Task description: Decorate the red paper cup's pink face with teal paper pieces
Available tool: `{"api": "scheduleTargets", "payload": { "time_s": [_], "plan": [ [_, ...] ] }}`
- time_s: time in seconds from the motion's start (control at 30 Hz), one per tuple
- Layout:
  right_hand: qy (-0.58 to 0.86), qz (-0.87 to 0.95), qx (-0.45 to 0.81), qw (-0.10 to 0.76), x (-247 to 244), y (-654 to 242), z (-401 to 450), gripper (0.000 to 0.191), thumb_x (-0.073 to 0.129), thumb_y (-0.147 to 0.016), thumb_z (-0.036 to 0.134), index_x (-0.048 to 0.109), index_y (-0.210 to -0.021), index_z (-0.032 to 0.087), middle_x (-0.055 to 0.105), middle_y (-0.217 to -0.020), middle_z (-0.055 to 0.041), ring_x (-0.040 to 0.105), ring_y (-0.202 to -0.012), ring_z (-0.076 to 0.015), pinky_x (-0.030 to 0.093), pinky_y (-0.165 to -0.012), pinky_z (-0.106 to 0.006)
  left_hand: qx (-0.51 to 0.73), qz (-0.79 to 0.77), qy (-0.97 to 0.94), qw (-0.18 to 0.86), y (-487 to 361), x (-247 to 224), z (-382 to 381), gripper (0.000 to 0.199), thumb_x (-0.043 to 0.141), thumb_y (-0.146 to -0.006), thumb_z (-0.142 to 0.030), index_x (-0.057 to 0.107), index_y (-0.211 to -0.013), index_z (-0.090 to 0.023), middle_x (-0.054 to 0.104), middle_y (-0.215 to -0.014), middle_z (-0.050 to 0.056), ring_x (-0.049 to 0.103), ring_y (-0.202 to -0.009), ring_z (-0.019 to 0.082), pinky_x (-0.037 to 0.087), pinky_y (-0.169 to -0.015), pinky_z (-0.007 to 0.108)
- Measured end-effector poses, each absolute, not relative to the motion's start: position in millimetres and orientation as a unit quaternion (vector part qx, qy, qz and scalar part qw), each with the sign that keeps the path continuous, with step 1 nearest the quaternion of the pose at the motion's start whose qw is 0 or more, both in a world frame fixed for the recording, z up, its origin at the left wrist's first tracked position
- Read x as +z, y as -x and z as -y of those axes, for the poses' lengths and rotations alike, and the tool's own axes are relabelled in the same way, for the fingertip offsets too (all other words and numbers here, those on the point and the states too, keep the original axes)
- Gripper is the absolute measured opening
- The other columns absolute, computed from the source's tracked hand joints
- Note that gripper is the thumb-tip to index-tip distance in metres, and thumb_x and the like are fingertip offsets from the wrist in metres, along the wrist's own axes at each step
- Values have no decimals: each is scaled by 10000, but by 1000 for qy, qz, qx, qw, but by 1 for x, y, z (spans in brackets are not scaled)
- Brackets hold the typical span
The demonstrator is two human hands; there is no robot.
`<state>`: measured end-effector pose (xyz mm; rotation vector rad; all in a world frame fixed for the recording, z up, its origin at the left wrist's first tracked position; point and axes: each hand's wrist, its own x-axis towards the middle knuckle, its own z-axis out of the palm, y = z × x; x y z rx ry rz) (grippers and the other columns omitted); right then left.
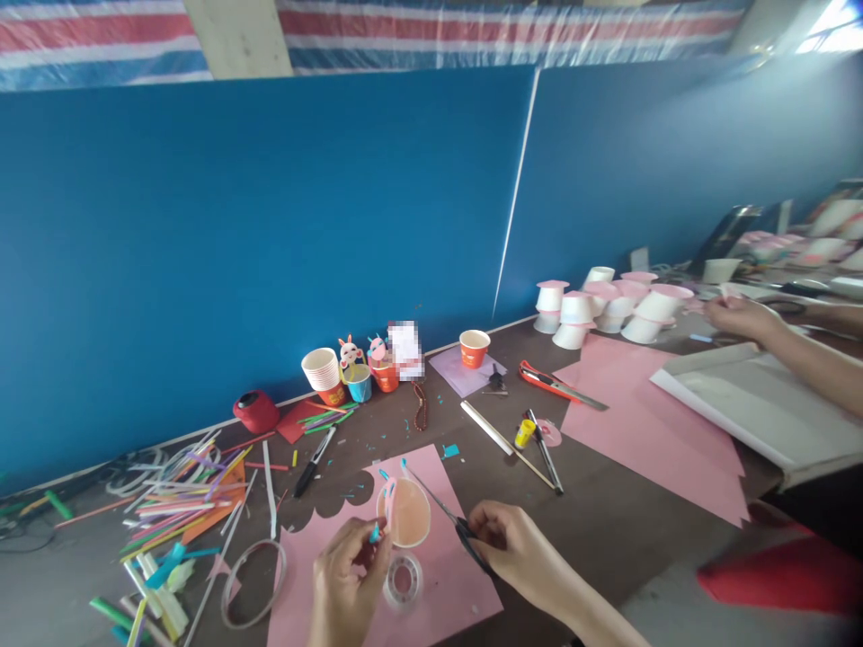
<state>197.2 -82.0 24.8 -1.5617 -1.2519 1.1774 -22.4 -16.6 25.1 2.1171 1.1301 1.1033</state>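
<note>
Pinching a small pink-and-blue paper-like cutout (389, 505) in the left hand's (347, 575) fingertips, above a flat pink paper sheet (465, 589), by a round pale paper cup (413, 514). Right hand's (509, 537) fingers wrapped round black-handled metal scissors (467, 536) — blades angled toward the cup. Cutout probably light, flimsy, easily creased — best held lightly by an edge.
</note>
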Motion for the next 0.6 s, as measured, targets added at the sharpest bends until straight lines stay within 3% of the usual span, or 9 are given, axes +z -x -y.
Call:
{"api": "scheduleTargets", "payload": {
  "time_s": [0.6],
  "plan": [
    [642, 491, 459, 369, 34, -199, 81, 110, 546, -707, 239, 515, -674, 139, 475, -530, 29, 402, -488, -72, 253, -439, -177, 391, -406, -793, 230, 19, 24, 21, 89, 544, -757, -230, 603, -765, -163, 568, -603, -1, 538, -485, 84, 443, -451, 151]
  ]
}}
